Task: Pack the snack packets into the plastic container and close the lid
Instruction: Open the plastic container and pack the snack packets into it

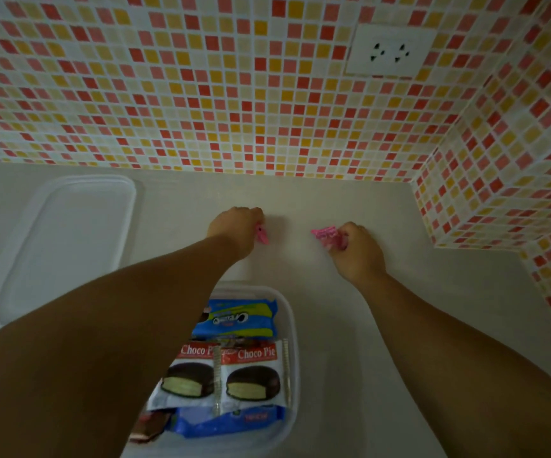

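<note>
Both hands out past the clear rectangular plastic container (292, 325), near the counter's (350, 325) back edge. Left hand (234, 228) curled closed around a small pink snack packet (262, 235), mostly hidden; right hand (358, 247) pinched shut on a crinkled pink wrapped packet (325, 234). Container already holding two Choco Pie packets (251, 371) and blue biscuit packs (239, 317). Translucent white lid (69, 239) lying apart at left. Best brought back together, dropped into gaps beside the blue packs, kept flat so the lid seats.

one head-worn wide-angle view looks forward and steeply down from close above the counter (333, 325), facing the tiled wall (201, 94) beyond.
</note>
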